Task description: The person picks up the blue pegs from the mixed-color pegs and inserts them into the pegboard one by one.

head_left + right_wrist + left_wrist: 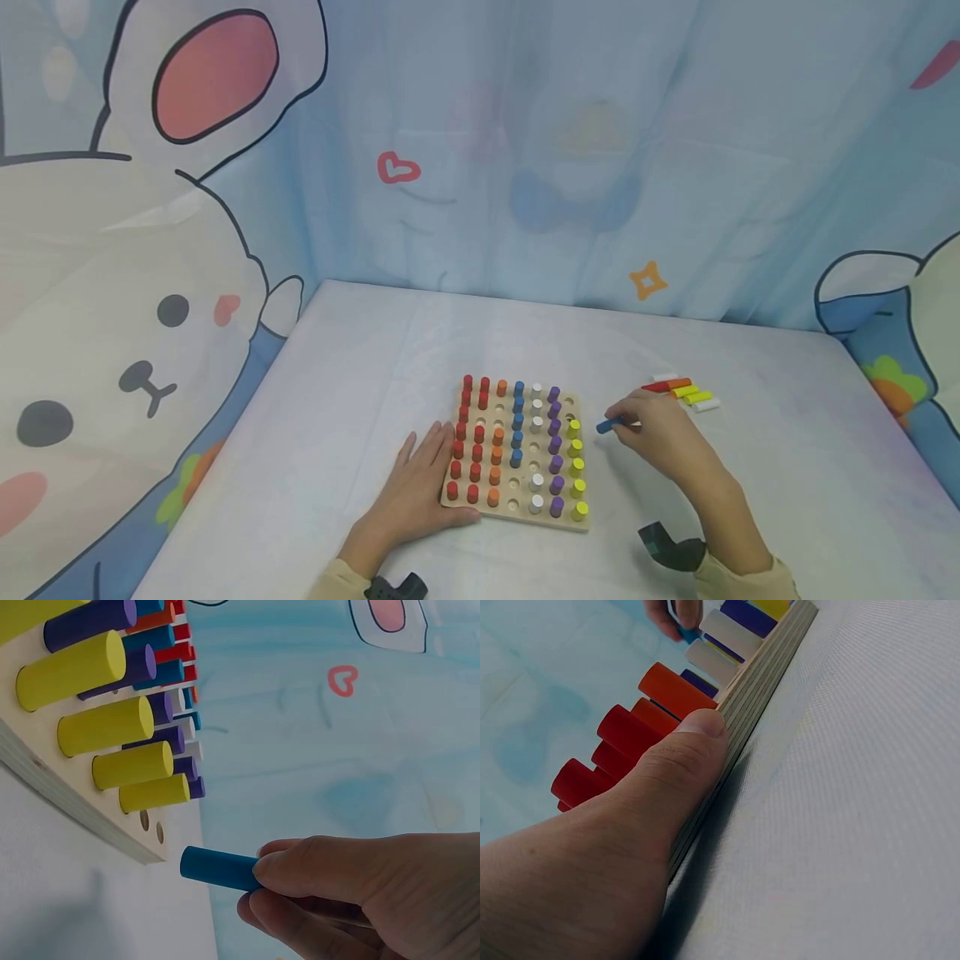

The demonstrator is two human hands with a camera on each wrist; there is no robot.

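Observation:
A wooden pegboard (pixel 551 518) stands on the white-covered table, with columns of red, orange, blue, white, purple and yellow pegs and some bare holes. My left hand (pixel 416 492) rests against its left side, fingers stretched along the edge. Its thumb (pixel 682 761) lies along the board's front edge near the red and orange pegs. To the right of the board, my right hand (pixel 663 433) pinches a blue peg (pixel 217 868) between thumb and fingers. The peg is held nearly level, apart from the board, close to the bare holes at the end of the yellow column.
Several loose pegs (pixel 696 397), red, orange, yellow and white, lie on the table just beyond my right hand. Behind the table hangs a light blue curtain (pixel 480 225) with cartoon prints. A dark strap (pixel 671 550) hangs at the right wrist.

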